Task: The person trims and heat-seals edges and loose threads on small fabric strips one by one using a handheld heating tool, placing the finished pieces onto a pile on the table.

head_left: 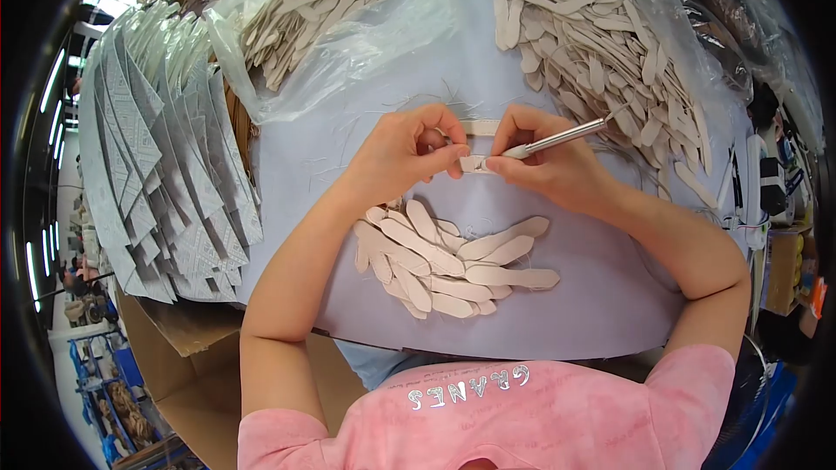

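My left hand point(418, 146) has thumb and index finger pinched on one end of a small beige fabric tab point(473, 163). At the tab's other end is my right hand point(544, 161), closed around a slim silver craft knife point(562, 137); the knife's tip is hidden by the fingers. Behind the hands, a pale strip point(478, 127) lies on the cloth-covered table. Just in front of them is a loose pile of beige strap-shaped tabs point(427, 265), some with loose threads.
A large heap of similar tabs point(601, 43) lies at the back right. More tabs point(318, 13) sit in a clear plastic bag point(374, 61) at the back left. Stacked grey patterned sheets point(165, 165) line the left edge. Thread scraps point(331, 157) litter the table point(601, 296).
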Demonstrator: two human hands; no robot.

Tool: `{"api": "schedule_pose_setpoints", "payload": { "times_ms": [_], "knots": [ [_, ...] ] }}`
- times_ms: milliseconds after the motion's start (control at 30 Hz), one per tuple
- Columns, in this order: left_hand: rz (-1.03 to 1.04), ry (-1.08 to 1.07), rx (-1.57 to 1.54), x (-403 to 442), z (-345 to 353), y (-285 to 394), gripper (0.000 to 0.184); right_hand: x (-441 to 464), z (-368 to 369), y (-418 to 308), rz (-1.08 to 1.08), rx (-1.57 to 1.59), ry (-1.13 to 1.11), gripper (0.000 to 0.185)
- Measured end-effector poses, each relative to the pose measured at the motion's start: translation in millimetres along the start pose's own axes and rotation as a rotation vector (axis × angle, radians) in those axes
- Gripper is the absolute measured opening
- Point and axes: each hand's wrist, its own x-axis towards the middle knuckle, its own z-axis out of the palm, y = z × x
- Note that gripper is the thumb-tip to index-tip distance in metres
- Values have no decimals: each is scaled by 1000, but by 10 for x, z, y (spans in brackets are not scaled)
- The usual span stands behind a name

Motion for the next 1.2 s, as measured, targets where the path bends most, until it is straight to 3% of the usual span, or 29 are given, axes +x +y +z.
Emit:
{"api": "schedule_pose_setpoints", "payload": {
  "times_ms": [433,533,700,800,967,1100,1200],
  "knots": [
    [-61,67,-288,44,21,-40,9,12,-32,28,-30,15,65,15],
    [146,55,140,41,67,9,7,24,-23,49,-35,3,96,15],
    [185,99,248,32,101,21,5,20,-8,20,-30,-34,71,15],
    [71,96,87,25,83,16,4,21,0,59,-45,-19,73,14],
    [134,78,118,30,76,-24,4,18,9,49,-54,6,80,14],
    [17,203,-104,-25,72,11,8,18,-37,21,-52,65,105,14],
    [450,266,408,-115,50,163,13,16,-25,49,-100,194,173,13]
  ]
}}
